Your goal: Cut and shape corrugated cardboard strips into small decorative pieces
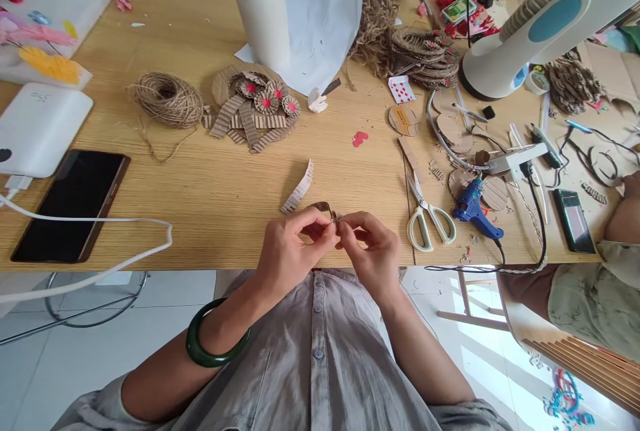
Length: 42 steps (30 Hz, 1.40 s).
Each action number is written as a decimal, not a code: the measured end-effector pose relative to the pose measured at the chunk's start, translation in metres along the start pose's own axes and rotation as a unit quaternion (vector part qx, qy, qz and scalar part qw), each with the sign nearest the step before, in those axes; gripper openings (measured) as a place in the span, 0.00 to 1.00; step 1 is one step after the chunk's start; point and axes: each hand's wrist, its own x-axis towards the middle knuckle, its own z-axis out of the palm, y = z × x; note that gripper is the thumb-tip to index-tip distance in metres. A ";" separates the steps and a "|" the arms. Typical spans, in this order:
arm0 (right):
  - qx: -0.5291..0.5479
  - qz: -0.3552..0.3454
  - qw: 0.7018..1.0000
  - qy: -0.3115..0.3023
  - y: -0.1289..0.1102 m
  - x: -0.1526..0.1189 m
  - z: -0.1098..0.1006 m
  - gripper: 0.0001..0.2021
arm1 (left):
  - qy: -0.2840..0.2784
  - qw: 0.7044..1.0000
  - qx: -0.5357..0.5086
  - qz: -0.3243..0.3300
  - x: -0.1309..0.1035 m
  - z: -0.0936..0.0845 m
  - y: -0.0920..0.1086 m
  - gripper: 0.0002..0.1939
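cardboard strip, one, is pinched by left grip and right grip, one paler strip nearby.

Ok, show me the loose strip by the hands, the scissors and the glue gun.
Strip point(299, 190): head view, middle of its length.
Scissors point(423, 204): head view, the pivot.
Glue gun point(472, 204): head view, blue body.

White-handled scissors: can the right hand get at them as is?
Likely yes: only bare tabletop lies between the right hand and the scissors, though that hand is busy with a brown strip.
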 end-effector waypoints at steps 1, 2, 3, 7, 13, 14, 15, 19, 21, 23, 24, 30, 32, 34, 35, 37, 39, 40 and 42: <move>0.043 0.036 0.998 -0.004 -0.001 0.001 0.000 0.06 | -0.007 1.000 -0.019 -0.012 0.000 0.000 -0.001 0.06; 0.084 0.068 0.994 -0.009 -0.001 0.003 0.000 0.07 | -0.013 0.999 -0.039 -0.024 0.000 0.000 -0.002 0.07; 0.119 0.093 0.989 -0.012 -0.001 0.004 0.001 0.07 | -0.019 0.997 -0.059 -0.035 0.000 0.000 -0.003 0.07; 0.168 0.128 0.977 -0.014 0.000 0.007 0.001 0.08 | -0.036 0.990 -0.115 -0.074 0.000 0.001 -0.009 0.08; 0.093 0.062 0.994 0.008 -0.001 0.001 0.002 0.07 | -0.063 0.987 -0.125 -0.081 0.001 0.001 -0.010 0.12; 0.077 0.054 0.996 0.012 0.000 0.000 0.002 0.07 | -0.069 0.988 -0.116 -0.073 0.001 0.001 -0.010 0.12; 0.071 0.054 0.996 0.016 0.000 0.000 0.003 0.07 | -0.075 0.989 -0.107 -0.066 0.001 0.001 -0.011 0.13; 0.166 0.129 0.978 0.013 0.002 0.004 0.003 0.10 | -0.106 0.986 -0.121 -0.051 0.002 -0.001 -0.012 0.13; 0.233 0.173 0.957 0.004 0.002 0.006 0.004 0.11 | -0.116 0.979 -0.157 -0.049 0.003 -0.001 -0.013 0.13; 0.273 0.198 0.941 -0.004 0.002 0.007 0.004 0.12 | -0.122 0.972 -0.194 -0.054 0.003 -0.001 -0.015 0.12; 0.280 0.202 0.938 -0.008 0.001 0.008 0.004 0.12 | -0.120 0.969 -0.208 -0.060 0.003 0.000 -0.015 0.12; 0.178 0.128 0.976 -0.001 -0.002 0.004 0.004 0.12 | -0.102 0.968 -0.217 -0.076 0.002 0.002 -0.019 0.12; 0.136 0.099 0.986 0.003 -0.002 0.002 0.003 0.12 | -0.097 0.971 -0.204 -0.079 0.001 0.003 -0.020 0.15; 0.109 0.077 0.991 0.003 -0.002 0.002 0.002 0.12 | -0.093 0.974 -0.188 -0.084 0.001 0.003 -0.021 0.17; 0.103 0.071 0.992 0.002 -0.001 0.002 0.002 0.12 | -0.094 0.976 -0.178 -0.088 0.002 0.004 -0.022 0.16; 0.111 0.076 0.991 -0.009 0.000 0.002 0.001 0.12 | -0.108 0.976 -0.168 -0.090 0.003 0.003 -0.022 0.15; 0.150 0.104 0.983 -0.027 0.000 0.004 0.001 0.13 | -0.129 0.970 -0.185 -0.089 0.005 0.002 -0.022 0.15; 0.178 0.125 0.975 -0.038 0.001 0.005 0.001 0.14 | -0.140 0.966 -0.199 -0.089 0.006 0.002 -0.021 0.15; 0.242 0.167 0.955 -0.051 0.000 0.008 0.002 0.14 | -0.147 0.956 -0.238 -0.088 0.007 0.002 -0.021 0.16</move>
